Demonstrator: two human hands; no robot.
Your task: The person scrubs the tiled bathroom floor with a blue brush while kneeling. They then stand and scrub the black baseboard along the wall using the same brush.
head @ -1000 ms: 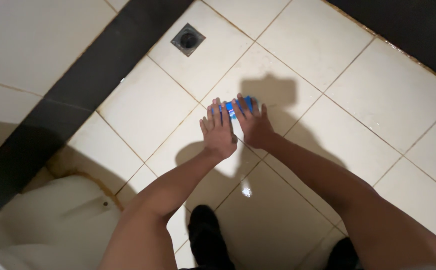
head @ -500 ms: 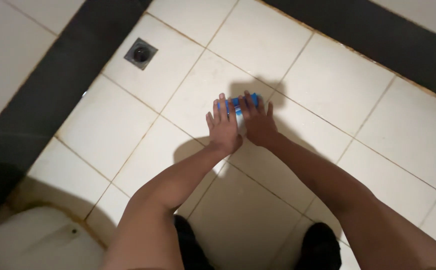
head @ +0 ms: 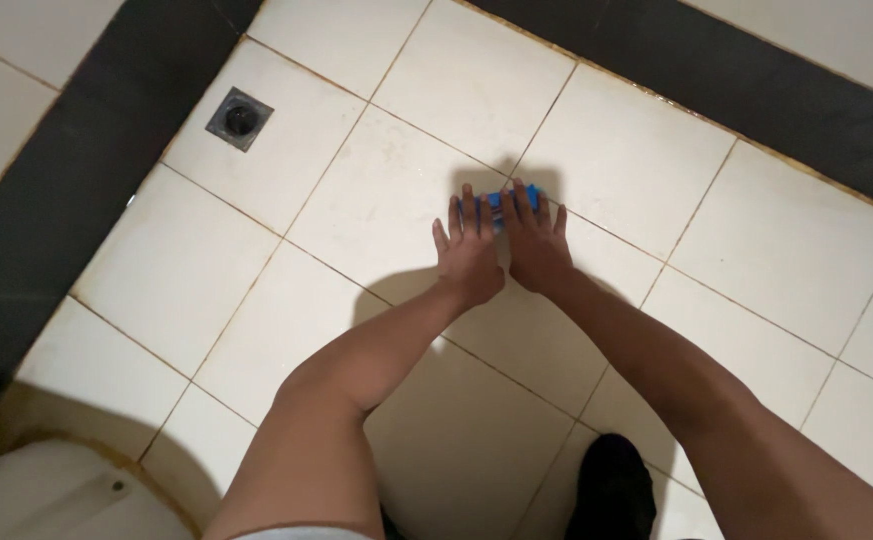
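A floor of large cream glazed tiles (head: 357, 200) with stained grout lines fills the view, bordered by a band of black tiles (head: 77, 190). At the lower left sits the rim of a white ceramic fixture (head: 47, 495); a dark shoe (head: 612, 490) shows below. The left hand (head: 469, 258) and right hand (head: 537, 245) lie side by side, fingers spread flat — both pressing down on a small blue scrubbing brush (head: 502, 203) resting on a tile near a grout line. A square metal floor drain (head: 240, 118) sits well apart, upper left.
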